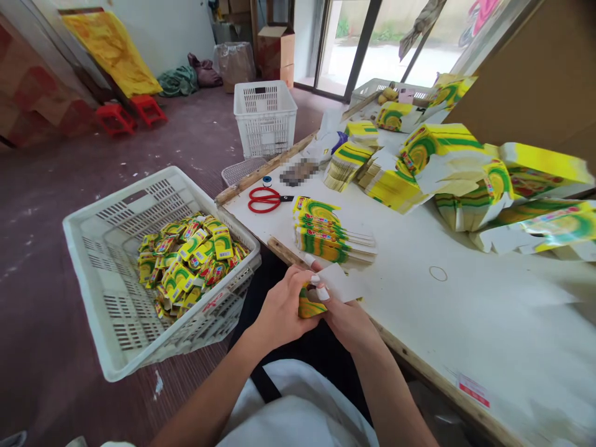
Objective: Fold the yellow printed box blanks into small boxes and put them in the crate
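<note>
Between my two hands, over the table's near edge, is a small yellow-and-green cardboard box (311, 307) with a pale inner flap (342, 283) standing out to the right. The fingers of my left hand (286, 304) wrap round its left side. My right hand (347, 316) grips the right side, its thumb pressed near the flap. Just beyond my hands lies a row of flat, printed yellow-and-green cartons (319, 230), their white ends pointing right. Red-handled scissors (264, 200) rest behind that row, with a small blue-topped spool (267, 180) close by.
Left of my legs, a white plastic crate (172, 366) holds many small yellow boxes (190, 261). Stacks of yellow cartons (391, 180) cover the far side of the white table (419, 323). A rubber band (437, 274) lies on it. Another white crate (265, 118) and red stools (115, 118) stand on the floor.
</note>
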Demonstrator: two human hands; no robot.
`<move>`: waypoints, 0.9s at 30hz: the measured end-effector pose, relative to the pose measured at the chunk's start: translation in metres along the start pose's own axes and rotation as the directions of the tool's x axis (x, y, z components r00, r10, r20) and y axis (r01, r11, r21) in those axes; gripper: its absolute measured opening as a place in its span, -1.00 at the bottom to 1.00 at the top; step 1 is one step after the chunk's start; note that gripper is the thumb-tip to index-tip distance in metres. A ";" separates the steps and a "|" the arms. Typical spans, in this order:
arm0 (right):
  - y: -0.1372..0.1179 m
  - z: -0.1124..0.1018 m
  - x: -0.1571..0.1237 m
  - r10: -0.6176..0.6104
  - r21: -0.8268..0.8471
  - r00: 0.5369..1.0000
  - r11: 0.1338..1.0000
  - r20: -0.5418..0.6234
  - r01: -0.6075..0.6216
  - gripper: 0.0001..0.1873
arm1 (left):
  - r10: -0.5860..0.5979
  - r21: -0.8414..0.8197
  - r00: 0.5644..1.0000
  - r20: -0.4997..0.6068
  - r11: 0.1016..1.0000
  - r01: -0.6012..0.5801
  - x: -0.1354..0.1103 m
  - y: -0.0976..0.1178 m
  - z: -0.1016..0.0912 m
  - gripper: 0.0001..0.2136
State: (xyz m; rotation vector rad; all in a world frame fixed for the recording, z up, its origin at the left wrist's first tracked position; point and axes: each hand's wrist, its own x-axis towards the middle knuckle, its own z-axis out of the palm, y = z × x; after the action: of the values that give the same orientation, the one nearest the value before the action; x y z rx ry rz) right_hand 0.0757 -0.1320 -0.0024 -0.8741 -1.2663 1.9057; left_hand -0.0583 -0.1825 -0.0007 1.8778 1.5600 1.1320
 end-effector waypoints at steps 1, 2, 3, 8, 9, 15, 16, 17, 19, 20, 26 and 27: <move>0.000 0.000 -0.001 -0.039 -0.045 0.999 0.998 0.004 0.039 -0.27 | -0.034 -0.003 0.999 0.006 0.999 0.034 0.000 0.000 0.000 -0.49; -0.001 0.000 -0.003 -0.084 -0.112 0.996 0.990 0.016 0.085 -0.28 | -0.075 0.000 0.997 0.023 0.997 0.075 0.001 0.000 0.000 -0.48; -0.001 0.001 -0.005 -0.130 -0.201 0.991 0.970 0.032 0.134 -0.30 | -0.119 0.005 0.992 0.045 0.993 0.119 0.001 -0.001 0.001 -0.46; 0.002 0.004 -0.011 -0.345 -0.576 0.929 0.736 0.132 0.355 -0.39 | -0.134 0.034 0.991 0.012 0.990 0.133 0.001 -0.010 0.010 -0.38; 0.004 0.004 -0.010 -0.385 -0.588 0.913 0.711 0.133 0.385 -0.39 | -0.111 0.041 0.994 -0.025 0.993 0.112 0.000 -0.011 0.010 -0.37; 0.005 -0.010 -0.001 -0.524 -0.633 0.851 0.649 0.029 0.421 -0.40 | -0.176 0.156 0.978 -0.109 0.969 0.192 0.002 -0.008 -0.008 -0.49; 0.003 -0.012 -0.001 -0.526 -0.644 0.847 0.623 0.077 0.444 -0.38 | -0.168 0.153 0.981 -0.100 0.971 0.182 0.003 -0.008 -0.012 -0.52; 0.002 -0.013 -0.001 -0.517 -0.654 0.846 0.597 0.129 0.464 -0.35 | -0.155 0.148 0.983 -0.095 0.975 0.168 0.004 -0.008 -0.015 -0.53; 0.000 -0.015 -0.001 -0.473 -0.685 0.858 0.558 0.201 0.468 -0.35 | -0.135 0.162 0.986 -0.097 0.975 0.149 0.005 -0.009 -0.020 -0.54; 0.000 -0.017 -0.001 -0.448 -0.704 0.867 0.544 0.217 0.457 -0.37 | -0.130 0.177 0.987 -0.094 0.973 0.145 0.006 -0.009 -0.021 -0.55; -0.007 -0.035 0.001 -0.371 -0.716 0.879 0.521 0.301 0.465 -0.61 | -0.142 0.207 0.989 -0.029 0.968 0.145 0.008 -0.008 -0.024 -0.54; -0.008 -0.038 0.002 -0.356 -0.707 0.879 0.529 0.317 0.470 -0.63 | -0.140 0.204 0.990 -0.023 0.969 0.141 0.009 -0.008 -0.024 -0.55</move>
State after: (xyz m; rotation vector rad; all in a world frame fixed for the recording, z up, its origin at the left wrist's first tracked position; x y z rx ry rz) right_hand 0.1071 -0.1099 -0.0061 -0.7246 -2.2258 0.9964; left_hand -0.0824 -0.1759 0.0096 1.8561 1.8440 0.9490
